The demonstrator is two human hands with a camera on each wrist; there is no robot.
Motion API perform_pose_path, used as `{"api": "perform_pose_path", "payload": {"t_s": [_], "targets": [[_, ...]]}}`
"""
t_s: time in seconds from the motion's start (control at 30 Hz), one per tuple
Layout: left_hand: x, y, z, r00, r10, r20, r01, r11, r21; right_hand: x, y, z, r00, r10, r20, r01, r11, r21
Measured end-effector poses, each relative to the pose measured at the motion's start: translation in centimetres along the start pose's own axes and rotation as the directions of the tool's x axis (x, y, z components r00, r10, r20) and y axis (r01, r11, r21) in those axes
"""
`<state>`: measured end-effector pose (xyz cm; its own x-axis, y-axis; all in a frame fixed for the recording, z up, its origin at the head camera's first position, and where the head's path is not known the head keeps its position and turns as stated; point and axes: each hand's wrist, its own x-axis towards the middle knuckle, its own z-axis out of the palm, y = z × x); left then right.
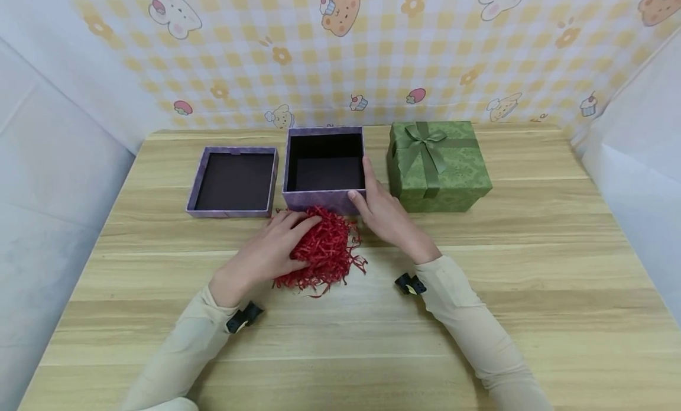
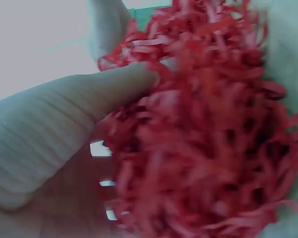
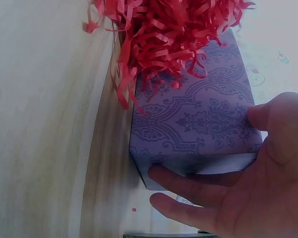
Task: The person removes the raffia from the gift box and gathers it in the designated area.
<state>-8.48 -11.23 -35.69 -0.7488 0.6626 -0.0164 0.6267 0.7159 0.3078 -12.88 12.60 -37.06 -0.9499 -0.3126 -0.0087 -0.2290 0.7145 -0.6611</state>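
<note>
A heap of red shredded paper [image 1: 328, 251] lies on the table in front of an open purple box [image 1: 319, 200]. My left hand [image 1: 258, 257] grips the heap from its left side, and in the left wrist view the thumb [image 2: 114, 89] presses into the strands. The right hand [image 1: 391, 219] holds the box at its front right corner, thumb on the front edge and fingers along the right wall. In the right wrist view the box's patterned wall [image 3: 198, 109] shows, with the paper [image 3: 173, 34] against it. Black lining is visible inside the box.
A shallow purple lid [image 1: 229, 213] lies inside-up left of the box. To the right stands a closed green gift box [image 1: 457, 168] with a ribbon bow [image 1: 424, 142]. A yellow checked cloth [image 1: 372, 50] hangs behind the wooden table [image 1: 558, 251].
</note>
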Motion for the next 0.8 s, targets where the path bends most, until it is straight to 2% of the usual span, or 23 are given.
{"api": "perform_pose_path", "payload": {"t_s": [0.13, 0.23, 0.4, 0.57, 0.63, 0.73, 0.8], "targets": [[-0.4, 0.7, -0.8, 0.999, -0.026, 0.041, 0.027, 1.0, -0.01, 0.0, 0.0, 0.1, 1.0, 0.0, 0.0, 0.0, 1.0, -0.003], [-0.8, 1.3, -1.4, 0.998, -0.036, 0.047, 0.036, 0.999, 0.01, -0.1, -0.1, 0.0, 1.0, 0.002, -0.001, -0.002, 1.0, -0.007], [-1.6, 2.8, -3.0, 0.999, -0.044, -0.032, 0.045, 0.998, 0.048, -1.0, -0.6, -1.0, 0.998, 0.006, 0.055, -0.005, 1.0, -0.015], [-1.7, 4.7, -5.3, 0.99, 0.0, -0.143, 0.002, 1.0, 0.018, -3.1, -2.5, -4.4, 0.99, 0.022, 0.138, -0.012, 0.997, -0.074], [-1.3, 5.5, -6.2, 0.983, 0.022, -0.18, -0.022, 1.0, 0.0, -4.1, -3.0, -6.1, 0.985, -0.018, 0.171, 0.028, 0.998, -0.055], [-0.3, 6.5, -7.3, 0.976, 0.038, -0.216, -0.048, 0.998, -0.038, -5.8, -3.1, -8.6, 0.969, -0.127, 0.212, 0.124, 0.992, 0.028], [0.5, 7.0, -7.8, 0.975, 0.041, -0.218, -0.056, 0.996, -0.065, -6.8, -2.9, -10.2, 0.96, -0.197, 0.201, 0.185, 0.98, 0.078]]}}
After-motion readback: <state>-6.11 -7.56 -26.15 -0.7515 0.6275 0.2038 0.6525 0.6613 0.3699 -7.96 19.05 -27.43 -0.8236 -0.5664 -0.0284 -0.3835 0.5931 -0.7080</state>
